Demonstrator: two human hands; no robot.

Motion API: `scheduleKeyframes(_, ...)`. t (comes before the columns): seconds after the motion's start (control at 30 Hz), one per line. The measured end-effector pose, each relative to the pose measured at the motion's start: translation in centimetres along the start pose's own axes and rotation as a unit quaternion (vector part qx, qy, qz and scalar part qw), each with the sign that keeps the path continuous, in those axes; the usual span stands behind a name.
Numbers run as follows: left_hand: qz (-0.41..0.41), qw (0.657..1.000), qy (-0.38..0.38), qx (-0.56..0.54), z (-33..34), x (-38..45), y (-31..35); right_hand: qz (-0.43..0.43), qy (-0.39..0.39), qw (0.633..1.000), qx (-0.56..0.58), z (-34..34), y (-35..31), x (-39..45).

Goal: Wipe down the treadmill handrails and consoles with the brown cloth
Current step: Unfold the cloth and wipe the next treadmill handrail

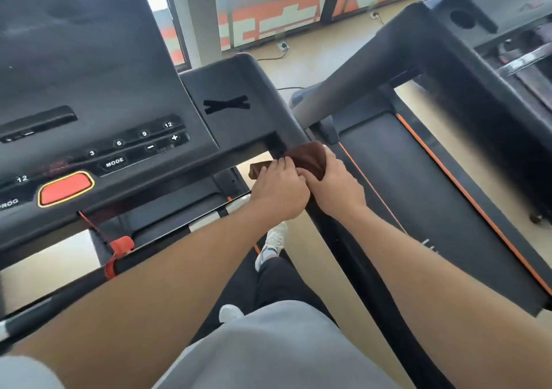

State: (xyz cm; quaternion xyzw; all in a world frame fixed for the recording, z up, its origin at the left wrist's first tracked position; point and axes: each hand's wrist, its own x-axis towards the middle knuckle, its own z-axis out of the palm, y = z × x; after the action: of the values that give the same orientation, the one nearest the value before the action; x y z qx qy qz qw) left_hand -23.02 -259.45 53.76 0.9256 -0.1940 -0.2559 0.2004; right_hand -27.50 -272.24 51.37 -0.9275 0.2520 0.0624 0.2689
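The console [89,96] fills the upper left, black, with a dark screen above a row of numbered keys, a MODE key and a red stop button [66,188] ringed in yellow. A second treadmill [442,155] stands to the right, its belt edged with orange lines, on a tan floor [301,69]. From the console's right corner the black handrail [328,233] runs down toward the person. Both bare forearms reach to the spot where the rail meets the console. The cloth [309,157], brown, is draped over the rail there, one end hanging off its left side. The right hand [333,184] curls over the rail and grips the cloth against it. The left hand [279,190] sits just beside it, touching it, its fingertips pinching the cloth's left end. A red safety clip [118,252] hangs on a cord below the stop button.
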Motion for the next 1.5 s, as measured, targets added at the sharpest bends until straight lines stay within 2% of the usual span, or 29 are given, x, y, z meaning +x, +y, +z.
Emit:
scheduleKeyframes(0.07, -0.038, 0.999, -0.004, -0.013, -0.8, 0.6, 0.2, -0.011, 0.045, 0.997, -0.068, 1.1, -0.5, -0.5)
scheduleKeyframes(0.17, -0.073, 0.996, -0.033, -0.033, -1.6, 2.5, -0.4, -0.035, 0.081, 0.991, -0.105, 1.7, -1.3, 0.6)
scheduleKeyframes(0.37, -0.114, 0.984, -0.077, -0.112, -2.0, 5.9, -1.9, -0.093, 0.073, 0.982, -0.145, 2.1, -3.3, 4.3)
scheduleKeyframes(0.57, -0.155, 0.976, -0.064, -0.136, -0.9, 7.6, -2.9, -0.13, 0.052, 0.977, -0.161, 1.9, -4.6, 6.6)
scheduleKeyframes(0.63, -0.165, 0.977, -0.05, -0.126, -0.5, 7.7, -3.1, -0.138, 0.035, 0.98, -0.137, 1.6, -5.2, 7.2)
scheduleKeyframes(0.77, -0.187, 0.974, 0.026, -0.123, 0.7, 5.9, -1.7, -0.138, -0.035, 0.987, -0.071, 0.2, -5.1, 8.4)
scheduleKeyframes(0.87, -0.121, 0.986, 0.089, -0.068, 2.3, 3.7, -1.0, -0.103, -0.079, 0.991, 0.036, -0.3, -3.7, 8.2)
scheduleKeyframes(0.97, -0.043, 0.984, 0.155, 0.07, 4.2, 2.4, -0.2, -0.053, -0.107, 0.976, 0.18, -0.8, -0.1, 5.8)
scheduleKeyframes(1.03, -0.025, 0.981, 0.18, 0.07, 5.2, 0.4, 1.9, -0.018, -0.122, 0.961, 0.249, -1.1, 2.9, 2.7)
scheduleKeyframes(1.13, -0.032, 0.984, 0.169, -0.036, 7.7, -4.0, 6.0, 0.031, -0.144, 0.941, 0.303, -0.9, 8.7, -1.6)
scheduleKeyframes(1.27, -0.106, 0.965, 0.103, -0.218, 14.6, -11.2, 9.5, 0.021, -0.192, 0.933, 0.302, -2.7, 13.9, -8.9)
scheduleKeyframes(1.4, -0.14, 0.916, 0.083, -0.367, 22.0, -17.5, 12.5, -0.013, -0.196, 0.934, 0.298, -3.2, 18.9, -14.4)
scheduleKeyframes(1.5, -0.127, 0.877, 0.095, -0.455, 25.9, -20.8, 14.4, -0.029, -0.169, 0.953, 0.249, -3.8, 21.3, -18.5)
